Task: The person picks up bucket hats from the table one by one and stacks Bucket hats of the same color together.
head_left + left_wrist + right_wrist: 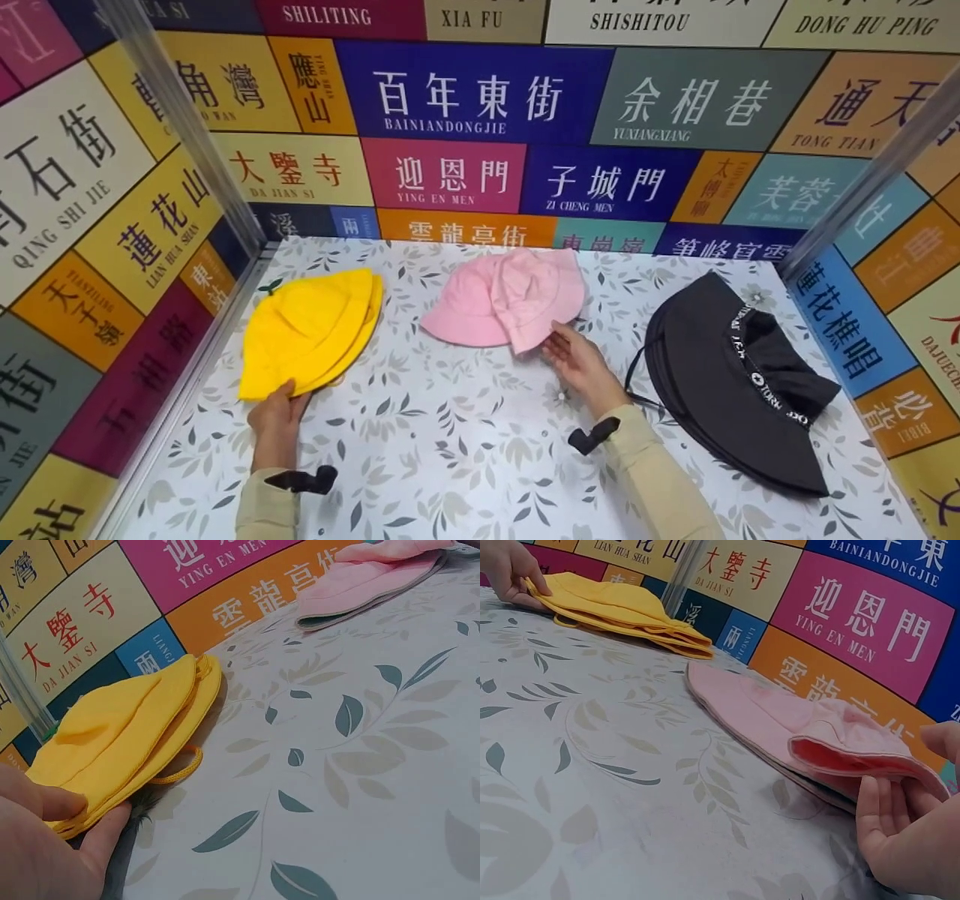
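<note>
A yellow bucket hat (307, 322) lies at the left in the head view, a small green sprout on its crown. My left hand (274, 416) pinches its near brim, thumb above and fingers below; the left wrist view shows a yellow cord (180, 769) under the brim and something dark and furry beneath. Pink bucket hats (465, 300) lie overlapping in the middle, one partly over another. With my right hand (581, 367) I hold the upper hat's brim (855, 754) at its right edge, fingers tucked underneath.
Black wide-brimmed hats (697, 375) with a lettered white-on-black band are stacked at the right, a thin black cord beside them. A leaf-patterned white cloth (450, 450) covers the table. Panels with colourful lettered signs (472, 90) stand at the back and sides.
</note>
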Motion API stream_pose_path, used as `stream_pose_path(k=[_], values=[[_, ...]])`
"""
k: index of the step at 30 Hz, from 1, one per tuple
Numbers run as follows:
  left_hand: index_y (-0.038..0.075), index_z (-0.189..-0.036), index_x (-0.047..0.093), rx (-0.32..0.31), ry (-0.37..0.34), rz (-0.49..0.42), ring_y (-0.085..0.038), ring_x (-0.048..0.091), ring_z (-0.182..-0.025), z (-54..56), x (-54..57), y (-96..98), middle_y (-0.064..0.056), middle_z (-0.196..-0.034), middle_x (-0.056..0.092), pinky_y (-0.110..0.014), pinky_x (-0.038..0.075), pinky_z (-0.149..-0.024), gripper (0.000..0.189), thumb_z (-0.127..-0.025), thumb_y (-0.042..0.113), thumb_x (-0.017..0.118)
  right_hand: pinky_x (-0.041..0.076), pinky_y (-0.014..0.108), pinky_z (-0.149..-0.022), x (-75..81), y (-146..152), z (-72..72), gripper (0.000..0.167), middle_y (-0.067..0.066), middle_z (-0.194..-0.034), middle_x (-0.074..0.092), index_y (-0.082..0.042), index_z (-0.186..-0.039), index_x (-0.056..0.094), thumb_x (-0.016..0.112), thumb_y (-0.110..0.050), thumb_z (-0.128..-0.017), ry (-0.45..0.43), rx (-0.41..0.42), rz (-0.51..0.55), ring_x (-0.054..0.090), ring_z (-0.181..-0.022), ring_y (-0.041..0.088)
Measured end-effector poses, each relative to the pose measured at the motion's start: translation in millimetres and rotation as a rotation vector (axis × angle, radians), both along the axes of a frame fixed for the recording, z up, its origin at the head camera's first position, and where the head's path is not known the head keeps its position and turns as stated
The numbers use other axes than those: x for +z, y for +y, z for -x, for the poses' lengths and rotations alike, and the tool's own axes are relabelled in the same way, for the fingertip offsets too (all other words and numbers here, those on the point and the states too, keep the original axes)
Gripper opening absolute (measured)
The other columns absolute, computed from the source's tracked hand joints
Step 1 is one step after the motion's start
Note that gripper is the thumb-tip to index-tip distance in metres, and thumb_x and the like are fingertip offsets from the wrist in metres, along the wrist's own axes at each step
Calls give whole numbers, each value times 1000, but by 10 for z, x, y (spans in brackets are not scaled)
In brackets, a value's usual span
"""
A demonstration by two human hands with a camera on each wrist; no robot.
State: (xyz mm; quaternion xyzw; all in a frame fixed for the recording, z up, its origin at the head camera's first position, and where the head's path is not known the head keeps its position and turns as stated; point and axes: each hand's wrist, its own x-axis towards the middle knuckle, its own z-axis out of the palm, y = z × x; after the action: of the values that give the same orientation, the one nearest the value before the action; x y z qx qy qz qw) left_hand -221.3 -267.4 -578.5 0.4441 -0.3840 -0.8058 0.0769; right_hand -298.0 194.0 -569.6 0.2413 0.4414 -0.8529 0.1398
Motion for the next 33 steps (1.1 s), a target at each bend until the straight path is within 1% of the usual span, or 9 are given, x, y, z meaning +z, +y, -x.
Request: stream_pose_path(k=[3,4,7,10,13,19,23,30,33], values=[[5,-158,23,-32,4,6,-19,62,-114,-39,27,11,-12,-155,36,-29,54,-98,66,-100,6,53,58,24,-84,-5,-24,16,12,3,-93,66,-7,-108,59,62,-14,-98,4,-4,-28,64,-88,14],[5,-156,28,-55,21,1,-18,65,-107,-67,48,19,-16,-147,44,-31,54,-99,60,-101,7,52,58,25,-85,-6,-23,24,10,4,-92,67,-7,-107,60,62,-12,-98,7,-7,-27,65,-88,15],[5,-151,30,-151,61,-32,-22,73,-92,-148,121,43,-21,-115,65,-37,53,-101,53,-103,10,49,60,27,-83,-15,-10,40,2,6,-87,68,-4,-99,61,60,-4,-97,22,-23,-10,68,-83,17],[6,-151,31,-251,92,-84,-27,75,-88,-182,193,91,-12,-80,69,-40,52,-102,50,-104,13,48,62,28,-79,-28,-3,41,11,7,-82,68,-4,-91,61,57,4,-96,37,-55,14,71,-77,17],[6,-154,28,-315,90,-117,-29,75,-90,-163,223,172,-16,-85,70,-41,52,-101,55,-105,18,47,61,28,-81,-34,-6,19,14,7,-82,68,-3,-88,60,54,6,-96,66,-68,22,72,-77,16],[-8,-130,42,-431,87,-64,-30,72,-91,-112,257,483,-24,-103,64,-42,56,-96,41,-105,24,48,58,20,-80,19,-39,4,10,2,-88,63,-5,-94,55,50,2,-97,112,-89,25,66,-81,10],[-12,-139,38,-513,104,1,-28,74,-92,-53,287,764,-31,-118,63,-37,59,-89,50,-105,25,48,51,16,-70,101,-81,5,13,-1,-92,57,-9,-102,49,46,3,-95,163,-106,33,57,-79,7],[-7,-148,37,-667,115,103,-36,72,-104,14,344,1285,-38,-137,52,-35,62,-81,55,-103,22,51,51,25,-92,270,-127,-91,38,4,-124,46,-14,-129,40,36,7,-98,355,-80,178,53,-109,12],[-5,-151,32,-727,135,115,-40,68,-111,9,387,1471,-37,-140,49,-36,62,-82,58,-102,20,52,50,27,-95,334,-149,-165,43,4,-127,45,-15,-131,38,33,9,-97,428,-53,209,51,-113,13]])
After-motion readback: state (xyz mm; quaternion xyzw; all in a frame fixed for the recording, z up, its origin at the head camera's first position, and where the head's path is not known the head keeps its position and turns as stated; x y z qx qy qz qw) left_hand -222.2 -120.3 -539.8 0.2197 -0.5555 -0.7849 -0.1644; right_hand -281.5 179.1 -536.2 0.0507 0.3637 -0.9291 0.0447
